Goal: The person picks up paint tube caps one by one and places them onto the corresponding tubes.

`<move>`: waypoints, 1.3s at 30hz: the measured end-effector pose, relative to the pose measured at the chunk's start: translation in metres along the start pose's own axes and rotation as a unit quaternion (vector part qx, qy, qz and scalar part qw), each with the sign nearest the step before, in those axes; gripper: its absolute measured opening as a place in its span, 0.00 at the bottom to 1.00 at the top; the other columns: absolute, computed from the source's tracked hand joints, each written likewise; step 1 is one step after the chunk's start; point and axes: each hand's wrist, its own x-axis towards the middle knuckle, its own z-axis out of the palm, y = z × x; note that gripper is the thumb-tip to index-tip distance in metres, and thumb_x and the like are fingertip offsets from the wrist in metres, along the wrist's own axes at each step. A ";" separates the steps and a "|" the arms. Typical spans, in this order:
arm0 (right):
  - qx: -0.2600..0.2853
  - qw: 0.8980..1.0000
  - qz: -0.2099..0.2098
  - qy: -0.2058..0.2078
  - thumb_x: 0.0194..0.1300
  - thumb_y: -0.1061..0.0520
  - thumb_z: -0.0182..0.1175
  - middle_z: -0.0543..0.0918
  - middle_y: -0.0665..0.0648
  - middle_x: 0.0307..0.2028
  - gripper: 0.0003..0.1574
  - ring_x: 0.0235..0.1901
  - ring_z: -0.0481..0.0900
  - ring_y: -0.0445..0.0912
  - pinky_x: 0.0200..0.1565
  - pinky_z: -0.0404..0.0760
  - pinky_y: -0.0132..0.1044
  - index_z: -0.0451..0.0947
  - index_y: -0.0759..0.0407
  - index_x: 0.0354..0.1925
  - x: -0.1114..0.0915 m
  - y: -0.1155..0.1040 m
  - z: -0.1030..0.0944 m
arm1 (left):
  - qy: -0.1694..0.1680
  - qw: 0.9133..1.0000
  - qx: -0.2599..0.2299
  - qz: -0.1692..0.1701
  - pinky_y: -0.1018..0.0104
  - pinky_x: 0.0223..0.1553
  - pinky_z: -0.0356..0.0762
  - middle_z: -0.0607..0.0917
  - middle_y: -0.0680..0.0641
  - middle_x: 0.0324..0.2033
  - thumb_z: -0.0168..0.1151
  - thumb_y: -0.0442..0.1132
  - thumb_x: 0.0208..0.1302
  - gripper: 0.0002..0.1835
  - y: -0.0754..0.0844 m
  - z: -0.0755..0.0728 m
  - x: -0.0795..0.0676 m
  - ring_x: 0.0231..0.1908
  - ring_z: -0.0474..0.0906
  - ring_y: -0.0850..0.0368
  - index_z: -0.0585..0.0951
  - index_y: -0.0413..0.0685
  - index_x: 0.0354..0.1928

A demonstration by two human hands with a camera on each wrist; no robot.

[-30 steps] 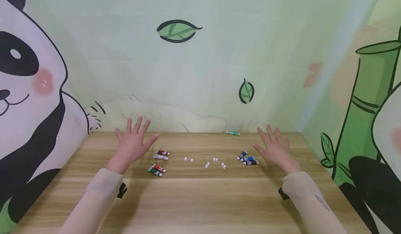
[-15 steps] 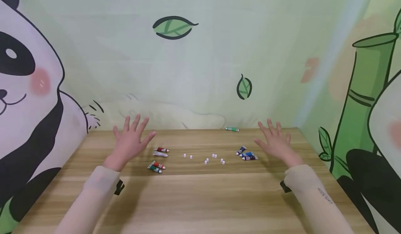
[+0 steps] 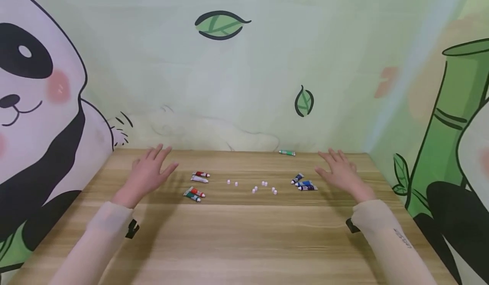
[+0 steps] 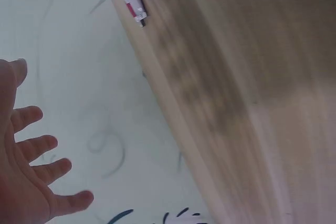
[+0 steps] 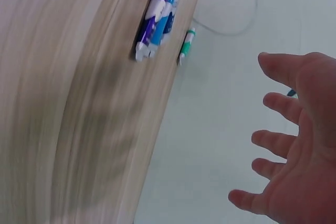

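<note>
My left hand (image 3: 147, 172) hovers above the table's left side, fingers spread, holding nothing. Nearest to it lie paint tubes: a dark red tube (image 3: 200, 174) beside a whitish tube (image 3: 199, 179), and an orange-red tube (image 3: 197, 192) against a dark green tube (image 3: 192, 196). On the right side my right hand (image 3: 341, 172) is also raised with fingers extended and nothing in it. Close to it are a dark blue tube (image 3: 297, 178), a blue tube (image 3: 304, 184) and a purple tube (image 3: 307, 188), bunched together. Both wrist views show the hands apart from the tubes.
Several small white pieces (image 3: 265, 184) are scattered mid-table between the tube groups. A green tube (image 3: 287, 152) lies at the back edge. Behind the wooden table (image 3: 244, 242) rises a wall covering (image 3: 259, 64) printed with pandas, leaves and bamboo.
Both hands have moved slightly outward, the left one more, and their fingers now tilt lower. The head view has shifted a little. Tubes and white pieces keep their places on the table.
</note>
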 end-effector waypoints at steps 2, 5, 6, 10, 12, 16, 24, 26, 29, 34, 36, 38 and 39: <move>0.007 1.000 -0.013 0.008 0.76 0.46 0.55 0.55 0.76 0.73 0.38 0.71 0.48 0.75 0.62 0.49 0.79 0.61 0.65 0.73 0.000 -0.001 0.002 | -0.006 1.000 -0.007 0.011 0.22 0.61 0.53 0.59 0.29 0.73 0.48 0.60 0.76 0.38 -0.003 0.003 -0.002 0.70 0.54 0.25 0.61 0.41 0.75; 0.027 0.999 -0.036 0.009 0.75 0.50 0.56 0.65 0.76 0.68 0.34 0.68 0.58 0.74 0.64 0.56 0.73 0.65 0.68 0.70 0.002 -0.004 0.007 | -0.015 0.999 -0.020 0.022 0.26 0.60 0.61 0.67 0.28 0.68 0.52 0.56 0.76 0.35 -0.007 0.008 -0.006 0.66 0.62 0.25 0.65 0.39 0.73; 0.035 0.998 -0.042 0.006 0.75 0.51 0.57 0.68 0.76 0.66 0.33 0.66 0.62 0.73 0.64 0.59 0.70 0.66 0.69 0.69 0.003 -0.005 0.010 | -0.019 0.999 -0.026 0.025 0.28 0.60 0.62 0.69 0.28 0.67 0.54 0.54 0.76 0.33 -0.008 0.010 -0.008 0.65 0.64 0.25 0.67 0.38 0.72; 0.067 0.997 -0.042 -0.025 0.74 0.55 0.57 0.76 0.74 0.60 0.29 0.60 0.73 0.69 0.59 0.70 0.64 0.70 0.70 0.66 0.005 -0.010 0.021 | -0.036 0.997 -0.048 0.045 0.33 0.59 0.67 0.77 0.30 0.60 0.59 0.47 0.74 0.25 -0.010 0.020 -0.012 0.61 0.71 0.28 0.76 0.36 0.63; 0.073 0.996 -0.042 -0.035 0.73 0.55 0.58 0.79 0.73 0.56 0.27 0.56 0.76 0.67 0.56 0.74 0.61 0.73 0.69 0.64 0.006 -0.012 0.025 | -0.047 0.995 -0.059 0.064 0.36 0.57 0.71 0.81 0.33 0.55 0.61 0.43 0.73 0.19 -0.009 0.027 -0.012 0.57 0.76 0.32 0.80 0.37 0.57; 0.075 0.995 -0.046 -0.045 0.71 0.56 0.60 0.83 0.67 0.48 0.22 0.48 0.80 0.60 0.50 0.78 0.56 0.77 0.68 0.58 0.009 -0.015 0.033 | -0.075 0.989 -0.079 0.098 0.42 0.50 0.77 0.86 0.41 0.45 0.64 0.41 0.70 0.13 -0.005 0.037 -0.008 0.47 0.82 0.40 0.83 0.39 0.49; 0.104 0.989 -0.074 -0.081 0.68 0.59 0.62 0.82 0.54 0.35 0.15 0.33 0.77 0.44 0.38 0.78 0.40 0.80 0.65 0.51 0.009 -0.023 0.051 | -0.109 0.980 -0.102 0.130 0.46 0.47 0.78 0.86 0.46 0.41 0.67 0.37 0.65 0.07 0.004 0.049 -0.007 0.43 0.81 0.46 0.84 0.43 0.44; 0.111 0.987 -0.082 -0.086 0.67 0.59 0.63 0.83 0.54 0.35 0.16 0.35 0.78 0.45 0.40 0.79 0.42 0.80 0.65 0.51 0.009 -0.027 0.058 | -0.115 0.979 -0.105 0.133 0.46 0.47 0.78 0.86 0.47 0.41 0.68 0.36 0.65 0.07 0.006 0.053 -0.010 0.44 0.81 0.46 0.84 0.44 0.43; 0.109 0.986 -0.085 -0.089 0.66 0.57 0.66 0.83 0.54 0.37 0.18 0.38 0.79 0.47 0.43 0.79 0.44 0.81 0.65 0.51 0.012 -0.033 0.062 | -0.118 0.978 -0.108 0.135 0.46 0.47 0.78 0.85 0.48 0.41 0.69 0.37 0.64 0.08 0.010 0.056 -0.008 0.43 0.81 0.48 0.84 0.45 0.43; 0.098 0.985 -0.090 -0.108 0.65 0.55 0.68 0.83 0.52 0.36 0.19 0.37 0.79 0.44 0.44 0.80 0.43 0.81 0.66 0.50 0.019 -0.045 0.068 | -0.123 0.977 -0.108 0.135 0.47 0.47 0.77 0.85 0.50 0.40 0.70 0.37 0.63 0.08 0.011 0.060 -0.005 0.43 0.80 0.49 0.85 0.45 0.43; 0.098 0.985 -0.084 -0.112 0.65 0.54 0.68 0.82 0.51 0.34 0.20 0.36 0.78 0.43 0.43 0.79 0.42 0.81 0.66 0.49 0.020 -0.050 0.071 | -0.126 0.976 -0.111 0.138 0.47 0.47 0.77 0.85 0.49 0.41 0.70 0.37 0.63 0.09 0.012 0.061 -0.006 0.44 0.80 0.49 0.85 0.46 0.45; 0.097 0.986 -0.075 -0.114 0.66 0.52 0.68 0.82 0.50 0.33 0.20 0.34 0.77 0.42 0.42 0.79 0.41 0.81 0.66 0.48 0.021 -0.054 0.073 | -0.125 0.975 -0.115 0.144 0.47 0.47 0.76 0.85 0.49 0.42 0.69 0.36 0.63 0.10 0.013 0.062 -0.006 0.44 0.80 0.49 0.86 0.47 0.46; 0.098 0.986 -0.069 -0.113 0.66 0.52 0.68 0.82 0.50 0.32 0.20 0.33 0.77 0.43 0.41 0.79 0.41 0.81 0.66 0.48 0.021 -0.056 0.073 | -0.123 0.975 -0.115 0.147 0.48 0.47 0.76 0.85 0.49 0.42 0.69 0.37 0.63 0.10 0.013 0.063 -0.006 0.44 0.79 0.49 0.86 0.47 0.46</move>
